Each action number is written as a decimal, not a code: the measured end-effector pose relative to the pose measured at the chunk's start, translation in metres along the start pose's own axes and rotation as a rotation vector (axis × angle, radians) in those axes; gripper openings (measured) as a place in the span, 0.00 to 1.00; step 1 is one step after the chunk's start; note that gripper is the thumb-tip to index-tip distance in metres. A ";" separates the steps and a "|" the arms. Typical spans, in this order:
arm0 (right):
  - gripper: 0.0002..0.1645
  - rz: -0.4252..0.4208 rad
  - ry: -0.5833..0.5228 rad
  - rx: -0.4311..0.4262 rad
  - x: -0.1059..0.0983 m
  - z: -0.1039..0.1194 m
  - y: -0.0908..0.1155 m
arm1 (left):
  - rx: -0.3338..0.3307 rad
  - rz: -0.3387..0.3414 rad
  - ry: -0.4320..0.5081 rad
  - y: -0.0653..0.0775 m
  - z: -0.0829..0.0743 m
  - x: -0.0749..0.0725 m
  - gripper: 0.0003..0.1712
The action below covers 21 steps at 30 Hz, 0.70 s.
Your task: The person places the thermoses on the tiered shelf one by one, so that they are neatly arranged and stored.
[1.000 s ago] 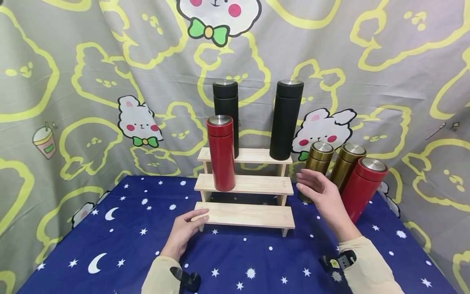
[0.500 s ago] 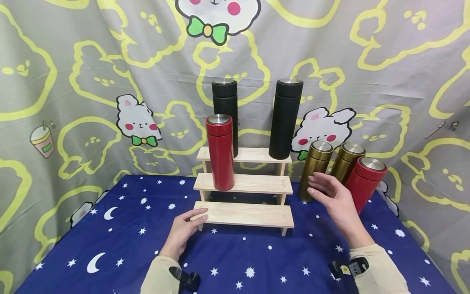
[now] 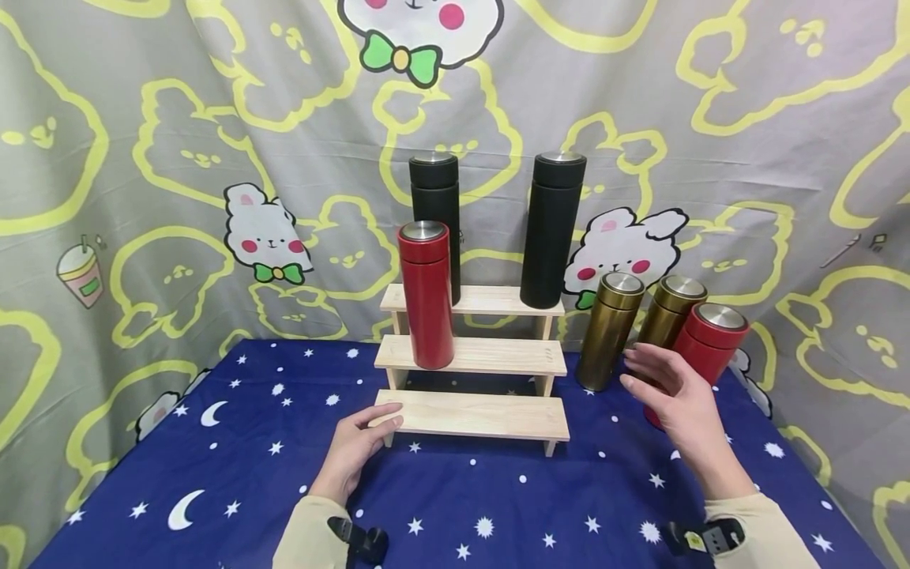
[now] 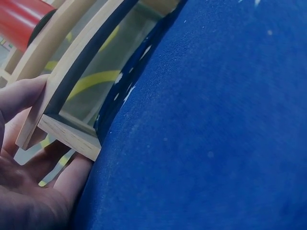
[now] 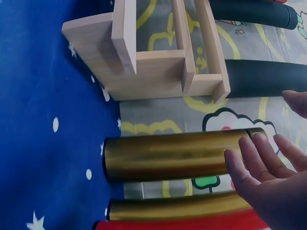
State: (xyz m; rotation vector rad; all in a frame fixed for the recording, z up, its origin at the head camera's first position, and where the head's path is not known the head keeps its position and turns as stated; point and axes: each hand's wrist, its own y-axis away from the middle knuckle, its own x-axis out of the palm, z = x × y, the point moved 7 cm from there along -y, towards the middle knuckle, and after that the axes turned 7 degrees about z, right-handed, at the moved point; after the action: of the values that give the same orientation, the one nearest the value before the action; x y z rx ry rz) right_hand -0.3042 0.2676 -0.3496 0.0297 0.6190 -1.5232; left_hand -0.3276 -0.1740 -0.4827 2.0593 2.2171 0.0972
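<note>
My left hand (image 3: 359, 446) holds the left end of the bottom tier of a three-step wooden display stand (image 3: 483, 415). In the left wrist view the thumb lies on the board's edge, with fingers around its end (image 4: 69, 136). On the right, my right hand (image 3: 682, 395) is raised with fingers spread and nothing in it. It overlaps a red thermos (image 3: 711, 344) in the head view. Beside that stand two gold thermoses, a nearer one (image 3: 607, 336) and a farther one (image 3: 671, 316). Another red thermos (image 3: 429, 304) stands upright on the left of the middle tier.
Two black thermoses, one left (image 3: 436, 201) and one right (image 3: 553, 229), stand on the top tier. A starry blue cloth (image 3: 249, 474) covers the table. Behind hangs a grey curtain (image 3: 306, 95) with yellow outlines and cartoon rabbits.
My right hand has moved right and slightly down, from beside the stand past the nearer gold thermos to in front of the red one. The left hand stays at the stand.
</note>
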 end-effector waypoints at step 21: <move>0.30 -0.111 -0.107 0.010 -0.041 -0.013 0.026 | -0.013 -0.016 -0.021 0.000 0.000 0.000 0.19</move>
State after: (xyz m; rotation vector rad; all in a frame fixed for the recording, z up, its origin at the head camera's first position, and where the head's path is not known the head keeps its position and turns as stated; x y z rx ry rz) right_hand -0.2816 0.3119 -0.3534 -0.0798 0.5346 -1.6243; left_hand -0.3278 -0.1740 -0.4826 2.0261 2.2148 0.0881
